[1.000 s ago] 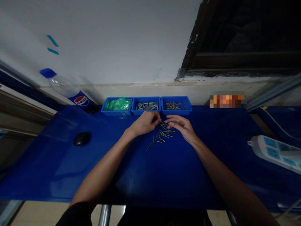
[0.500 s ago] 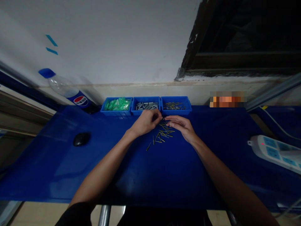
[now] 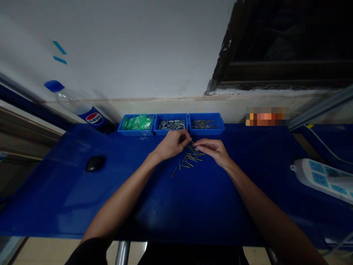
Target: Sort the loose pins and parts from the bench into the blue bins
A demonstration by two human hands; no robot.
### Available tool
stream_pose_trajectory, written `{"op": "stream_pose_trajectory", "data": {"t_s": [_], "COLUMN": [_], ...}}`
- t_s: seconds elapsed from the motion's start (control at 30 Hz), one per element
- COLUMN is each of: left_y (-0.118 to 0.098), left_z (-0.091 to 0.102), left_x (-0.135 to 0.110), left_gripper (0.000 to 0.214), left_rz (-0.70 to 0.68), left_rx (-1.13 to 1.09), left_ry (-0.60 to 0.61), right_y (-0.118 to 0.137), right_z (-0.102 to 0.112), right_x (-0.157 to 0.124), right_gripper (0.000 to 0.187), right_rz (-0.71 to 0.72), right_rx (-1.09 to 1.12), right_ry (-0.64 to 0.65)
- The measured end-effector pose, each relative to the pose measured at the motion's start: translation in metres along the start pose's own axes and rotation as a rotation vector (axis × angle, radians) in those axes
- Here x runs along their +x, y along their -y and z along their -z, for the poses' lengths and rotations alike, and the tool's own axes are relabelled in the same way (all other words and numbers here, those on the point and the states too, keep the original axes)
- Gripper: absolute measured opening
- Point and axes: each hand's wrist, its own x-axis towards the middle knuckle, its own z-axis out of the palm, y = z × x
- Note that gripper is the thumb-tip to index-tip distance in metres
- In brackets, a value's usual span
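My left hand [image 3: 173,142] pinches one end of a small thin metal piece [image 3: 192,142] that looks like a screw. Thumb and fingers of my right hand [image 3: 214,150] are closed together at its other side, and what is between those fingertips is too small to make out. Beneath and in front of both hands, several slim brass-coloured screws [image 3: 190,159] lie loosely scattered on the blue tabletop [image 3: 171,209]. One screw [image 3: 174,172] lies a little apart at the near left of the pile.
Behind my hands stand three blue bins: one with green plastic bags [image 3: 140,122], one with grey metal sleeves [image 3: 173,124], one with long screws [image 3: 202,124]. A Pepsi bottle [image 3: 79,106] and black mouse [image 3: 95,163] are left; a power strip [image 3: 320,176] is right.
My right hand has lowered slightly, and its thumb and fingers have drawn closer together. My left hand has shifted slightly right, and the thin piece at its fingertips shows more clearly.
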Motion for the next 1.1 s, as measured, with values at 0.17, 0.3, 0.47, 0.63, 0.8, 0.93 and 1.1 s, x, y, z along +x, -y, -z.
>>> {"op": "stream_pose_trajectory", "data": {"t_s": [0.17, 0.3, 0.47, 0.63, 0.8, 0.93, 1.1], "left_y": [-0.001, -0.002, 0.002, 0.002, -0.003, -0.004, -0.003], "left_z": [0.002, 0.002, 0.004, 0.015, 0.02, 0.013, 0.011], "left_x": [0.0, 0.0, -0.002, -0.007, -0.014, -0.015, -0.012], "left_gripper": [0.019, 0.021, 0.024, 0.023, 0.031, 0.048, 0.04], "left_rz": [-0.005, 0.002, 0.006, 0.024, 0.099, 0.161, 0.181], "left_rx": [-0.004, -0.007, 0.051, 0.227, 0.282, 0.312, 0.343], "left_ry": [-0.004, 0.006, 0.062, 0.196, 0.427, 0.501, 0.514], "right_y": [0.002, 0.002, -0.004, -0.007, -0.005, -0.005, -0.007], "right_z": [0.0, 0.0, 0.002, 0.001, -0.001, -0.002, -0.002], "right_x": [-0.001, -0.002, -0.002, -0.001, 0.001, 0.002, 0.002], "right_gripper": [0.017, 0.019, 0.018, 0.02, 0.053, 0.062, 0.052], "right_rz": [-0.045, -0.074, -0.045, -0.017, 0.012, 0.027, 0.026], "right_rx": [0.023, 0.04, 0.071, 0.097, 0.106, 0.073, 0.085], "right_ry": [0.019, 0.012, -0.035, -0.041, -0.071, -0.09, -0.108]}}
